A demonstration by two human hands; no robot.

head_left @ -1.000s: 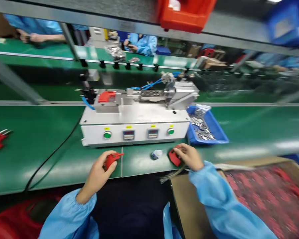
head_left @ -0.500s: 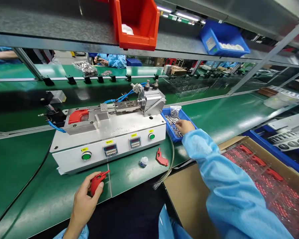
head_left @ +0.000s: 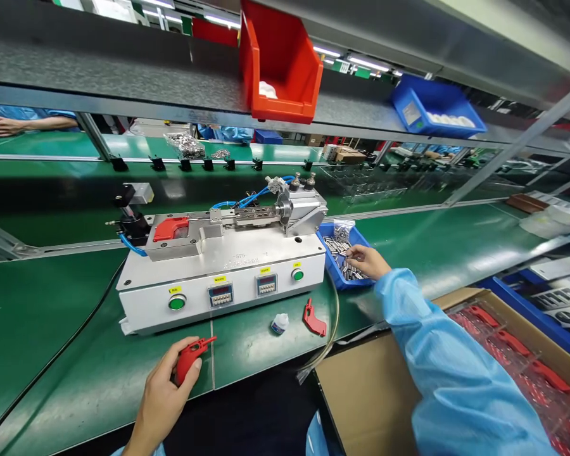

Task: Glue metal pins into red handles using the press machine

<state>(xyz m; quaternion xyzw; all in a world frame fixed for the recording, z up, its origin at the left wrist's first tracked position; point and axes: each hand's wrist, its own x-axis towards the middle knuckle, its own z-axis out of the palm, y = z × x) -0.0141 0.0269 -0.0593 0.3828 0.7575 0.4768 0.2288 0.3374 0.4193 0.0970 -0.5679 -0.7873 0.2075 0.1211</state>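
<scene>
Left hand (head_left: 166, 386) wrapped around a red pistol-shaped part (head_left: 187, 363), thin end sticking out to the right, just above the tabletop (head_left: 251, 364) near its front edge. Right hand (head_left: 369, 262) is in over the blue bin (head_left: 356, 284) of metal pins (head_left: 331, 244), thumb and fingertips bunched; can't tell from here if a pin is pinched. Bin sits just beside the right end of the white-fronted machine (head_left: 194, 320), which has 2 green buttons (head_left: 177, 302) on the front. 2nd red part (head_left: 171, 228) lies in the machine's metal block, left end. 3rd red part (head_left: 315, 322) lies on the tabletop in front of the machine, small bottle (head_left: 280, 324) just left of it. Open carton (head_left: 365, 392) at right, more red parts (head_left: 515, 342) in it.
</scene>
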